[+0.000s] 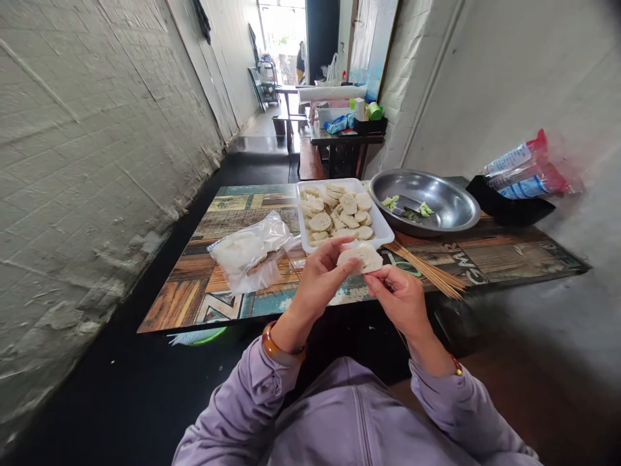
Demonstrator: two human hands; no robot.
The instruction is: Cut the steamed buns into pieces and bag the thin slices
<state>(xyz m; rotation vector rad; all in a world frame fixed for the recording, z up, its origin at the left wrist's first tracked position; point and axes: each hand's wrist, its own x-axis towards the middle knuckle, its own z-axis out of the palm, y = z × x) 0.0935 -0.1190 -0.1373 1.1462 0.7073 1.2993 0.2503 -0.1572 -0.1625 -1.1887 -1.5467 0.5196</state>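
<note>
My left hand (323,275) is closed around a pale, spongy round slice (359,258), thumb on its face. At the slice's lower right edge, the fingertips of my right hand (398,294) are pinched together. A thin bamboo skewer (402,336) partly shows below that hand; its upper part is hidden by the fingers. Just beyond both hands stands a white plastic tray (383,236) piled with similar slices (334,210). Several loose bamboo skewers (431,268) lie fanned on the table, right of my right hand.
A steel basin (451,210) with green scraps sits behind the skewers. Left of the tray, a clear plastic bag (250,249) with white contents rests on the patterned table (179,291). A black holder (514,207) with packets is at right. Walls flank both sides.
</note>
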